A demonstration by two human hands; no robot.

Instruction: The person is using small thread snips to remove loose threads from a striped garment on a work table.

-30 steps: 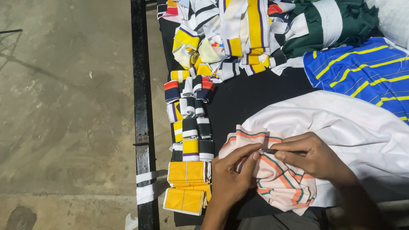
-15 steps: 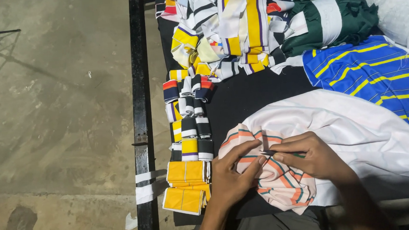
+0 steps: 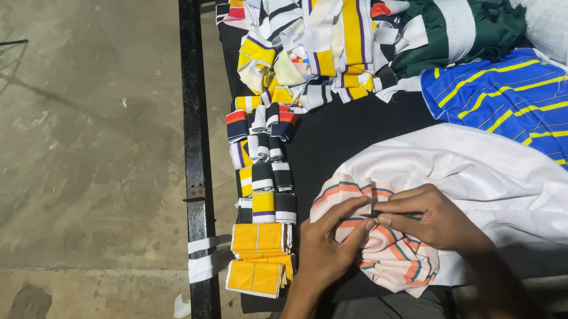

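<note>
A small white fabric piece with orange and dark stripes point(image 3: 387, 259) lies bunched on the black table point(image 3: 336, 142), just in front of me. My left hand point(image 3: 327, 250) pinches its upper fold from the left. My right hand point(image 3: 428, 219) pinches the same fold from the right, fingertips almost touching the left ones. The piece rests partly on a large white cloth point(image 3: 492, 185).
A column of folded striped fabric strips point(image 3: 262, 181) runs along the table's left side, ending in yellow folded pieces point(image 3: 259, 274). A heap of mixed striped strips point(image 3: 315, 37), a green garment point(image 3: 461, 30) and a blue yellow-striped garment point(image 3: 526, 102) lie behind. Concrete floor point(image 3: 77, 160) is left.
Both hands stay on the striped piece; the fingers have shifted slightly along its fold. Nothing else has moved.
</note>
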